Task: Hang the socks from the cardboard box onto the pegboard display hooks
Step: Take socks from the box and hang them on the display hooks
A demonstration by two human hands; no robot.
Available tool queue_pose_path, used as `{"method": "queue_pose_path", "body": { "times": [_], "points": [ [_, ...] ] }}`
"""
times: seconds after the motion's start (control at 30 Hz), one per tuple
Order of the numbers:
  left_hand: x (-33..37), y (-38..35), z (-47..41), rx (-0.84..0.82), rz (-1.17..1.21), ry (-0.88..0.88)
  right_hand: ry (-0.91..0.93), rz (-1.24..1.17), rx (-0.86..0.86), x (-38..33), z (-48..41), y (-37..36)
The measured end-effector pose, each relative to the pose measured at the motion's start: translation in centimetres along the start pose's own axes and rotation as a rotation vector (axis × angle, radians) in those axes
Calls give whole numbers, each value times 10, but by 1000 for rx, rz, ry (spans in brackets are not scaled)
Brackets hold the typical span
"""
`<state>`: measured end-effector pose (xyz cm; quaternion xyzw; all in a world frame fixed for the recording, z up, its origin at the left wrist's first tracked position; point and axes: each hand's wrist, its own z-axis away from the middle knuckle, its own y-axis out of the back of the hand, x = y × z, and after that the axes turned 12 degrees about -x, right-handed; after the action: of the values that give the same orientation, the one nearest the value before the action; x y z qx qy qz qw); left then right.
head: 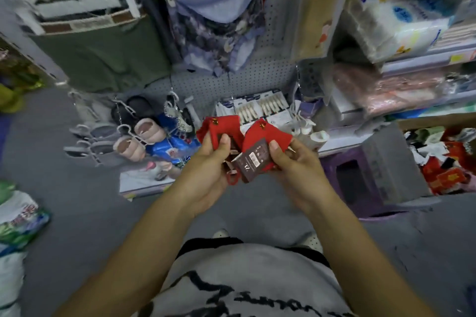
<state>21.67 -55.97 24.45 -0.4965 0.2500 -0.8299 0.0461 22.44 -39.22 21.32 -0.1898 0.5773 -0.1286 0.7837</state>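
Standing in front of the grey perforated pegboard (257, 80), the person faces a crowded display: a green garment (103, 59) and a floral blue one (219, 33) hang soft and creased from the upper hooks, while slippers (139, 139) dangle on wire hangers lower down. To the right, a cardboard box (438, 159) sits by the shelves with a jumble of red and pale packets inside, probably more socks, though blur makes that unsure.

Both hands are raised together at the middle of the view, each clamped on a pair of red socks. The left hand (208, 162) pinches one pair (219, 128) with the thumb on top; the right hand (293, 165) grips the other pair (268, 136) by its dark card label (253, 162), thumb pressed flat on it. The knit looks soft and floppy; the card is stiff, rectangular, printed with a small barcode patch.

The step in hand seems to be sorting the two pairs before hanging. To do it well, separate them fully, find the hang loop or hole at the top of each card, and carry one pair at a time to a free hook (233, 100), label facing out. Holding by the stiff card rather than the limp fabric should keep the hole steady and easy to thread.
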Motion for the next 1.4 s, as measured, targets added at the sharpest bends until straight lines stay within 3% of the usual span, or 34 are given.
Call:
{"method": "queue_pose_path", "body": {
  "times": [0.13,0.4,0.67,0.83,1.4],
  "points": [
    [10,39,20,72,110,-102,-30,-74,-36,20,-4,-41],
    [22,64,42,95,248,-78,-15,-223,54,45,-18,-92],
    [41,79,47,88,268,-27,-431,-393,110,27,-44,-112],
    [53,79,41,254,247,29,-622,-374,161,12,-52,-122],
    [41,55,22,411,251,-62,-576,-230,251,13,-76,-111]
  ]
}}
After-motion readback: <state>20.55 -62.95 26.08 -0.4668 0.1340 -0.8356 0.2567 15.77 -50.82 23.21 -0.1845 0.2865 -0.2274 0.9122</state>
